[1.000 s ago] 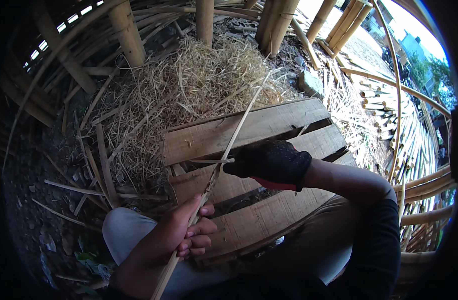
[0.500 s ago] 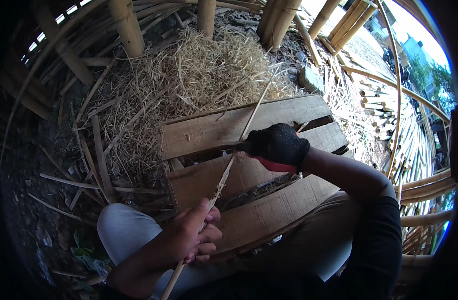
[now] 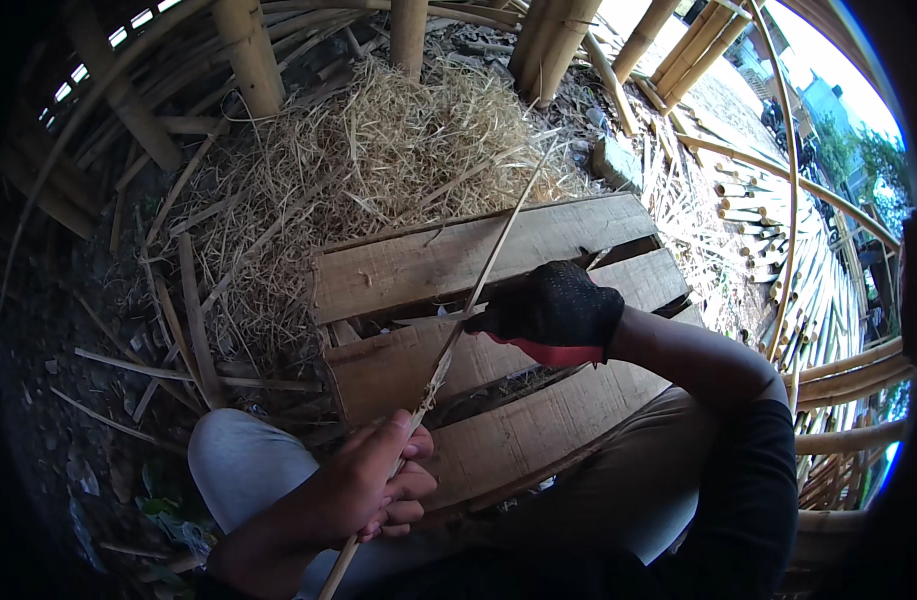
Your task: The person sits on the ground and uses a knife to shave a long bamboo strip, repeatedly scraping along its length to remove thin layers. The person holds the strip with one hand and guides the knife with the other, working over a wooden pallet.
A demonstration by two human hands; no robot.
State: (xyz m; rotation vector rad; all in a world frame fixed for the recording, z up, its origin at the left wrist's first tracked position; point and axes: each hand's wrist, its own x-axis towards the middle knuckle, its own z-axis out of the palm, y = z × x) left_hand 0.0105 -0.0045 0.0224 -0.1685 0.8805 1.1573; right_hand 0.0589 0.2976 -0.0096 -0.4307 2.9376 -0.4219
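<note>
The right hand (image 3: 554, 310), closed on probably a knife (image 3: 426, 320), has slid toward the left hand (image 3: 377, 485), clenched round a bamboo strip (image 3: 496, 250) above the tabletop (image 3: 539, 420), nearing its frayed fibres (image 3: 437, 381).

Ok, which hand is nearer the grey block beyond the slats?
Right. The gloved right hand is above the slats, on the near side of the grey block; the left hand, gripping the strip, is farther back and left.

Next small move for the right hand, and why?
Probably draw the knife slightly down the strip, stopping short of the bare left hand: the gloved right hand holds it at the strip, and rough shavings remain attached below.
</note>
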